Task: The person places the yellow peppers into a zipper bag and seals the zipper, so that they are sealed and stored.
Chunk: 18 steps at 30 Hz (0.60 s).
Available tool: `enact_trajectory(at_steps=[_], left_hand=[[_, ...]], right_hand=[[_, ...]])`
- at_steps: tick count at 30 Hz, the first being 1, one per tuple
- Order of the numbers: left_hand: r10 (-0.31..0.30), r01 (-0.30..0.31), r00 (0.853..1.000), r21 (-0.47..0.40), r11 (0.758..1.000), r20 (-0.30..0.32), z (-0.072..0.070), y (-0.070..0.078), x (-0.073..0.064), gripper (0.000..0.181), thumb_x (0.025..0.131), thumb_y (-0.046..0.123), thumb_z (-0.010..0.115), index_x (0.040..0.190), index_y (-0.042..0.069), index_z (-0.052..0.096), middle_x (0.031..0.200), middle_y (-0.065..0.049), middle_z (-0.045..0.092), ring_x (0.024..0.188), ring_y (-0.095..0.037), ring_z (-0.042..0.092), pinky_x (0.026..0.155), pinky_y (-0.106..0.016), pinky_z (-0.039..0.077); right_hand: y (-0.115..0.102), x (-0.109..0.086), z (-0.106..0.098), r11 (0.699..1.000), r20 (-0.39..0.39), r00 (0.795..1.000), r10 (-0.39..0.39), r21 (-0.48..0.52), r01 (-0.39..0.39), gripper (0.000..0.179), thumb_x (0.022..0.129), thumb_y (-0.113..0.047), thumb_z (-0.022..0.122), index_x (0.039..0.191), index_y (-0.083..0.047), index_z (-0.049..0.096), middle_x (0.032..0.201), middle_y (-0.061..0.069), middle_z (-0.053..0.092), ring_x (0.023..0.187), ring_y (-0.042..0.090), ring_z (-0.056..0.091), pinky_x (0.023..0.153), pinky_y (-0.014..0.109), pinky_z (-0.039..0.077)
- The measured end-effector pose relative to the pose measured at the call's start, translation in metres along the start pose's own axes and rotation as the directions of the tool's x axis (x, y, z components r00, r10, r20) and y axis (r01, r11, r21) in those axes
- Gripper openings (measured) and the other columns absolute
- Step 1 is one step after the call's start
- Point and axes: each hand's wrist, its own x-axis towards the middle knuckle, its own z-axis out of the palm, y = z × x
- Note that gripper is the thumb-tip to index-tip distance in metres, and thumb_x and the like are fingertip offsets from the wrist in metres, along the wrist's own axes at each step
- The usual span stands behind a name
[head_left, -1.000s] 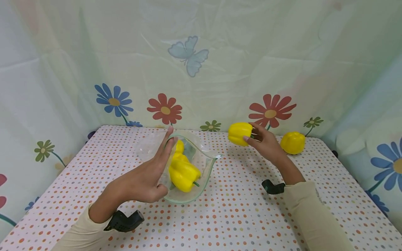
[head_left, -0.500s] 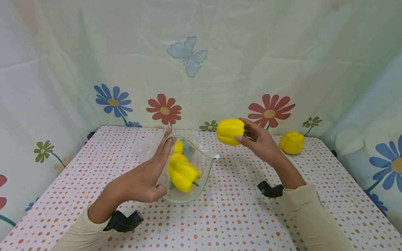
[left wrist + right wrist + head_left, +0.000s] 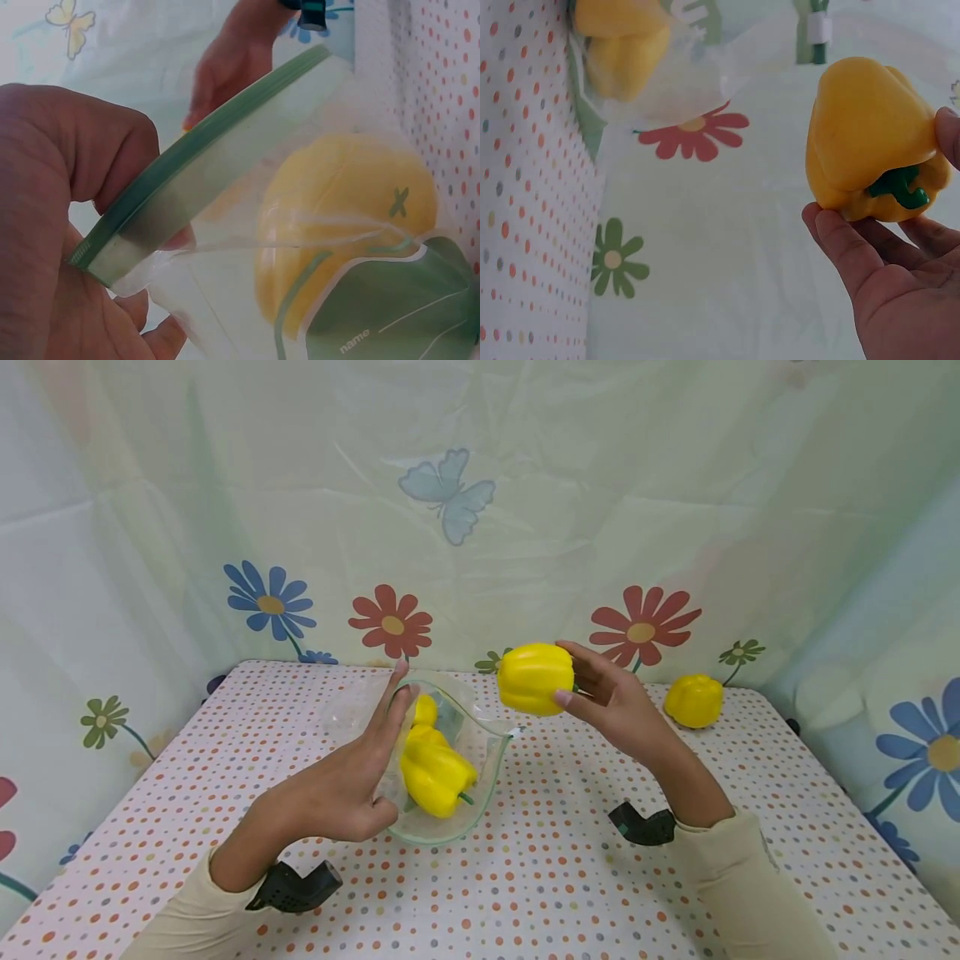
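"Flower-printed cloth [image 3: 547, 493] hangs behind our dotted table [image 3: 540, 885]. Where do we have the peppers?"

"One, the held pepper [image 3: 536, 679], is up in the air in our right hand [image 3: 618, 706], to the right of the bag [image 3: 487, 760] and apart from it. Our thumb presses one side, our fingers the other, and its green stem [image 3: 909, 191] faces our palm."

"And our left hand [image 3: 348, 789]?"

"At the bag's left edge. Two fingers point up, close together, and the wrist view shows the green zip rim [image 3: 195, 161] gripped between our digits. The mouth gapes toward us."

"So what can we see inside?"

"Two more yellow ones: a front pepper [image 3: 437, 774], stem toward the opening, and a rear pepper [image 3: 425, 710] partly hidden behind it. Beneath the clear film we also spot a green label [image 3: 397, 300] reading 'name'."

"Any others?"

"A fourth pepper [image 3: 693, 701] sits at the table's far right, well apart from the bag."
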Motion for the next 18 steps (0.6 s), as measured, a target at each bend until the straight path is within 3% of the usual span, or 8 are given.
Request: enact_trajectory(at_steps=[13, 18], left_hand=[[-0.004, 0.004, 1.000, 0.009, 1.000, -0.013, -0.001, 0.002, 0.001, 0.119, 0.063, -0.002, 0.056, 0.152, 0.010, -0.021, 0.157, -0.003, -0.030, 0.147, -0.024, 0.008, 0.105, -0.042, 0.038], [0.001, -0.001, 1.000, -0.011, 1.000, -0.021, -0.001, 0.001, 0.001, 0.119, 0.063, -0.003, 0.056, 0.152, 0.010, -0.022, 0.156, -0.002, -0.031, 0.147, -0.024, 0.007, 0.100, -0.043, 0.043]], right_hand=[[-0.028, -0.015, 0.010, 0.988, 0.075, 0.993, -0.090, 0.132, 0.080, 0.063, 0.094, -0.008, 0.061, 0.151, -0.010, 0.035, 0.142, 0.012, 0.046, 0.118, 0.023, 0.056, 0.091, 0.032, 0.048], [-0.032, -0.018, 0.015, 0.982, 0.066, 0.989, -0.135, 0.144, 0.124, 0.061, 0.094, -0.005, 0.060, 0.150, -0.008, 0.035, 0.140, 0.013, 0.048, 0.115, 0.024, 0.058, 0.091, 0.033, 0.049]])
